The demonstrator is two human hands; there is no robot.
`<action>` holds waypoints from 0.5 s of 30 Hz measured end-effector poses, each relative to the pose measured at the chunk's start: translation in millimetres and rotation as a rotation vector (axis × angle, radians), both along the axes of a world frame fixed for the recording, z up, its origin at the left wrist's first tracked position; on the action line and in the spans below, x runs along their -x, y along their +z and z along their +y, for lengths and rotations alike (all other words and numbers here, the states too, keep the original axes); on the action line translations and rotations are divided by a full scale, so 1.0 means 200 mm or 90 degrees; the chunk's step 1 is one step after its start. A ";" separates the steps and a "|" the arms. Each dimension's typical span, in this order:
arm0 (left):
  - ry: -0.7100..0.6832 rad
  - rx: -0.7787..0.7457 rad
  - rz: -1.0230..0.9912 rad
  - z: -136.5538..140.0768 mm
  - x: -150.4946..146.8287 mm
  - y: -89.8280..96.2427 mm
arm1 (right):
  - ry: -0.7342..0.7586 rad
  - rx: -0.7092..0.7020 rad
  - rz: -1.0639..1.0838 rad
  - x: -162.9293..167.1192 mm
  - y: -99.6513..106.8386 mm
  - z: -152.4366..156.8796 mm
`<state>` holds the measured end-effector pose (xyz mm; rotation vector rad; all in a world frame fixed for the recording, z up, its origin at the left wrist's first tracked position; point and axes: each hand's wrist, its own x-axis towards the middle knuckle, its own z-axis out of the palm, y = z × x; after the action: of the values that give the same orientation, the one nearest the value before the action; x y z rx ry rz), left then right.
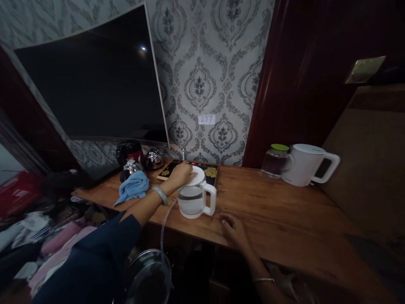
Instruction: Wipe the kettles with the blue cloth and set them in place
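Kettle (193, 197) w/ water (190, 207) stands nr. front edge of table (259, 202); our L hand (181, 174) is on its lid (198, 174), can't tell if gripping; our R hand (233, 228), loosely curled w/ nothing in it, is nr. its handle (213, 200). Tugging sideways, we might tip it.

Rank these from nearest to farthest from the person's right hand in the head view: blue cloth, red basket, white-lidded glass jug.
1. White-lidded glass jug: just left of the right hand, on the wooden table.
2. Blue cloth: farther left, on the table.
3. Red basket: far left, beyond the table.
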<state>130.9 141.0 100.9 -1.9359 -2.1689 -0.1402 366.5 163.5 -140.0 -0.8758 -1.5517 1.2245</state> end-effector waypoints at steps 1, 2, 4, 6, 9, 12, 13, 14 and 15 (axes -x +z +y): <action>0.006 -0.001 -0.003 0.00 -0.01 0.00 | 0.002 0.000 0.005 0.00 0.00 0.00; 0.012 -0.002 -0.005 0.00 -0.02 0.00 | 0.004 -0.001 0.008 0.00 0.00 0.00; 0.019 -0.003 -0.003 0.00 -0.03 0.00 | 0.010 -0.003 0.011 0.00 -0.01 0.01; 0.022 -0.006 0.003 -0.01 -0.05 0.00 | 0.014 0.000 0.008 0.00 -0.02 0.01; 0.031 -0.007 0.002 -0.01 -0.07 0.00 | 0.012 0.007 0.007 0.00 -0.03 0.02; 0.048 -0.002 0.004 -0.01 -0.09 0.00 | 0.009 0.002 0.006 0.00 -0.04 0.02; 0.052 -0.001 0.010 -0.01 -0.09 0.00 | 0.005 -0.001 0.007 0.00 -0.04 0.02; 0.054 0.000 0.017 -0.01 -0.09 0.00 | 0.000 -0.002 0.008 0.01 -0.04 0.02; 0.054 0.001 0.024 -0.01 -0.09 0.00 | -0.004 -0.002 0.009 0.01 -0.04 0.02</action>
<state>149.5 139.2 101.1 -1.8298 -2.2226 -0.0873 365.3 167.4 -147.9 -0.8673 -1.5375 1.2210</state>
